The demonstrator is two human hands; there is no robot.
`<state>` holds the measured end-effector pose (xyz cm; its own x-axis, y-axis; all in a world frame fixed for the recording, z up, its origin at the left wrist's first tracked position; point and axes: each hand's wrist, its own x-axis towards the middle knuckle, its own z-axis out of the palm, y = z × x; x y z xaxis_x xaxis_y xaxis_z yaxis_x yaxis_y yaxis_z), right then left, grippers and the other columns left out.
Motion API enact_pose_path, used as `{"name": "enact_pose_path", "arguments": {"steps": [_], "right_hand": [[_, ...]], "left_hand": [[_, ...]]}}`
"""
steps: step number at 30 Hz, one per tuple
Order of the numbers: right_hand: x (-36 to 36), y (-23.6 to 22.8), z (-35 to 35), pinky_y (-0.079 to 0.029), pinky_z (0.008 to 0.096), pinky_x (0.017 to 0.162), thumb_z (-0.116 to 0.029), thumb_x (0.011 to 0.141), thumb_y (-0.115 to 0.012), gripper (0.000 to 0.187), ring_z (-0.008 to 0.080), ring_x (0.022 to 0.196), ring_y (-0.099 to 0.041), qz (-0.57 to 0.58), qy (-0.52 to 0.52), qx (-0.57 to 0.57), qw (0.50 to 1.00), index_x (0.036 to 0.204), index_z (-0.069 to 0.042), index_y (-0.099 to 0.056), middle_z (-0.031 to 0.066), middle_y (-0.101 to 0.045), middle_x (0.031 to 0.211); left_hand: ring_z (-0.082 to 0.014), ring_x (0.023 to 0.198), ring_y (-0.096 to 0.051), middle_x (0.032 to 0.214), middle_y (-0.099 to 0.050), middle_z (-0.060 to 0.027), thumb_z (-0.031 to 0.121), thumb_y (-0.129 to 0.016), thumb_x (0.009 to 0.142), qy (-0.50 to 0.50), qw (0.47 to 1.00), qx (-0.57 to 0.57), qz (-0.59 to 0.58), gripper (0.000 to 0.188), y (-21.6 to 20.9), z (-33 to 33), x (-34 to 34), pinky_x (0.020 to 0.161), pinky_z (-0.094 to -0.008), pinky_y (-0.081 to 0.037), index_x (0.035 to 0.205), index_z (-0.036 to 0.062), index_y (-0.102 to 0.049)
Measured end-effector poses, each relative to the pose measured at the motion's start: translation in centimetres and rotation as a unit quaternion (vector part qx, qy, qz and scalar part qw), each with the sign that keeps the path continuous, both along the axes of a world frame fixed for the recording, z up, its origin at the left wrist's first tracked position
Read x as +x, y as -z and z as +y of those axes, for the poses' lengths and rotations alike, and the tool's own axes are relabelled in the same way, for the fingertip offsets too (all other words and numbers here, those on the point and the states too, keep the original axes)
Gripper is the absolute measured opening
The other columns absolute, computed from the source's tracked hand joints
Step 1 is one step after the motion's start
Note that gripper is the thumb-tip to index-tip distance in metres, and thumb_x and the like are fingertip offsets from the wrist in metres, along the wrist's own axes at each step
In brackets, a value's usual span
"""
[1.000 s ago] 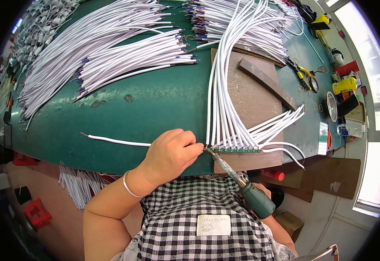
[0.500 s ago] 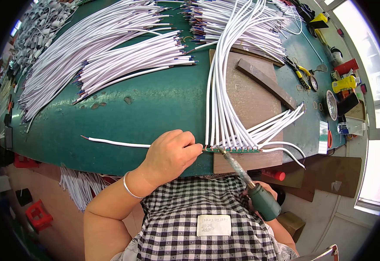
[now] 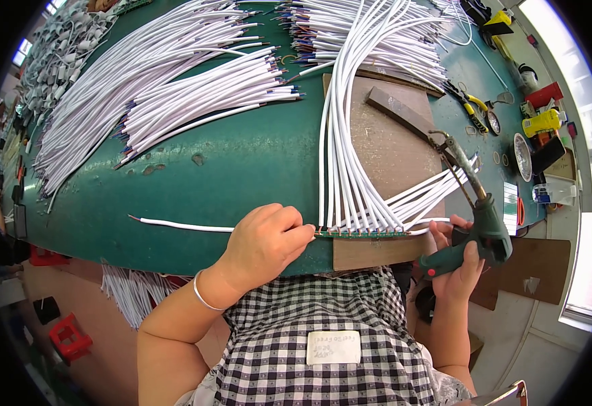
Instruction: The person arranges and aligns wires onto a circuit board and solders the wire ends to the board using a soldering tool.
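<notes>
Both hands work at the near edge of the desk: the left hand is curled shut, fingertips pinching the left end of a thin green strip, while the right hand is wrapped around the dark green handle of a soldering iron. That strip lies flat along the near lip of a brown board, its long axis running left to right, with its far side lined by the ends of white cables. The iron's long axis runs near to far, its metal tip pointing away and slightly left, lifted well clear of the strip. One loose white cable lies just left of the left hand, pointing left along the curved desk edge. Between that cable and the fanned bundles of round, smooth white cables farther off lies a broad bare stretch of matte green surface. On the right, the board ends near yellow-handled pliers and a round metal tin, leaving little room there. A flat dark metal bar lies slantwise on the rough board.
</notes>
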<state>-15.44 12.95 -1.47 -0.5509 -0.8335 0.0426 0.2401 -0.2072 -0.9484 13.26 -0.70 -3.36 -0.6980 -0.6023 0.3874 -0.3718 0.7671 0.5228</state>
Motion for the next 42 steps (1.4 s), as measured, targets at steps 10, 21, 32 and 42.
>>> {"name": "enact_pose_path", "arguments": {"steps": [10, 21, 32, 42], "right_hand": [[-1.7, 0.8, 0.2, -0.052, 0.0453, 0.087, -0.030, 0.088, -0.063, 0.047, 0.0266, 0.090, -0.062, -0.009, -0.027, 0.014, 1.000, 0.122, -0.001, -0.046, 0.0185, -0.056, 0.119], [-1.6, 0.5, 0.6, -0.053, 0.0440, 0.085, -0.027, 0.088, -0.063, 0.048, 0.0261, 0.087, -0.063, -0.090, 0.019, 0.049, 0.995, 0.124, -0.001, -0.046, 0.0188, -0.058, 0.114], [-4.9, -0.1, -1.4, -0.046, 0.0392, 0.090, -0.024, 0.091, -0.060, 0.047, 0.0239, 0.097, -0.060, -0.002, 0.044, 0.012, 0.999, 0.128, 0.001, -0.045, 0.0181, -0.056, 0.120], [-6.0, -1.3, 1.1, -0.045, 0.0428, 0.095, -0.017, 0.093, -0.054, 0.043, 0.0249, 0.101, -0.059, 0.044, 0.103, 0.003, 0.994, 0.131, 0.000, -0.045, 0.0173, -0.057, 0.118]], "left_hand": [[-0.0203, 0.064, -0.052, 0.076, -0.053, -0.0024, 0.007, -0.074, 0.070, -0.002, 1.000, 0.002, -0.016, 0.014, -0.2, 0.0, -0.1, 0.057, -0.0332, -0.045, 0.079, 0.0089, -0.063], [-0.0228, 0.067, -0.055, 0.081, -0.058, -0.0045, 0.005, -0.076, 0.066, 0.004, 1.000, -0.016, 0.000, 0.024, -0.2, 0.4, -0.8, 0.059, -0.0348, -0.046, 0.088, 0.0062, -0.066], [-0.0239, 0.077, -0.057, 0.083, -0.060, -0.0049, 0.019, -0.075, 0.073, 0.069, 0.993, 0.081, -0.047, 0.021, -1.9, 1.4, -0.7, 0.069, -0.0359, -0.044, 0.090, 0.0089, -0.069], [-0.0281, 0.080, -0.059, 0.083, -0.063, -0.0072, 0.009, -0.069, 0.077, -0.119, 0.985, -0.125, 0.005, 0.009, -0.9, -14.3, -2.5, 0.071, -0.0388, -0.046, 0.084, 0.0048, -0.066]]}}
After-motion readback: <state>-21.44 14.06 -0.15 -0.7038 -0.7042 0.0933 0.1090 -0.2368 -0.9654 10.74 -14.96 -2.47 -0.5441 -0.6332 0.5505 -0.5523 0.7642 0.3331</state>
